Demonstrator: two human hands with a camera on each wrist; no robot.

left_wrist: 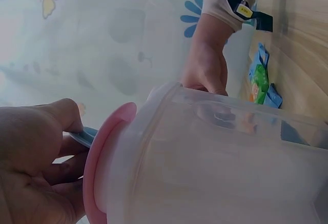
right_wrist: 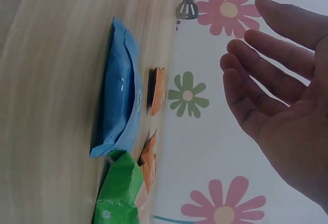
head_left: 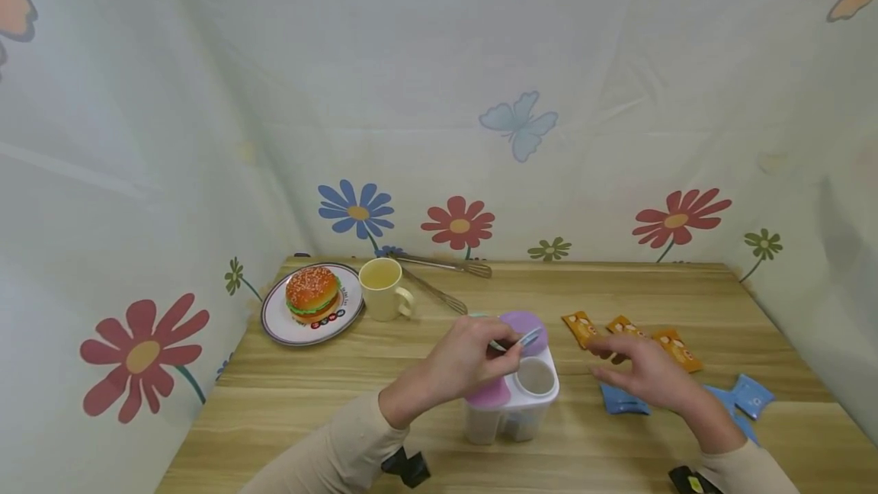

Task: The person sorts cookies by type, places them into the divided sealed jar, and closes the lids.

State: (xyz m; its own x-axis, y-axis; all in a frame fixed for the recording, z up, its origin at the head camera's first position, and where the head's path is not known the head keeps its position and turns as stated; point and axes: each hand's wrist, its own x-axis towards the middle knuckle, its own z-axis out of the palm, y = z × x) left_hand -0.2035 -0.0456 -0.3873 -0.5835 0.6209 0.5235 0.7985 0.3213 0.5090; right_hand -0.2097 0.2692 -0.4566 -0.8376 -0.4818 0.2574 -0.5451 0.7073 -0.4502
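Lid (head_left: 530, 337), blue, pinched by L hand (head_left: 466, 357), long axis slanting up-rt (head view); R hand (head_left: 643, 372) w/ fingers apart.

The head camera looks down across the bench (head_left: 274, 380); close and tipped sideways, the left wrist's shares its tub (left_wrist: 230, 167), the right's its packets (right_wrist: 119, 96).

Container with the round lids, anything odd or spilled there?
On the container, one round opening is uncovered, while its pink lid and purple lid are on; the left hand pinches a light-blue lid. No spill or damage shows.
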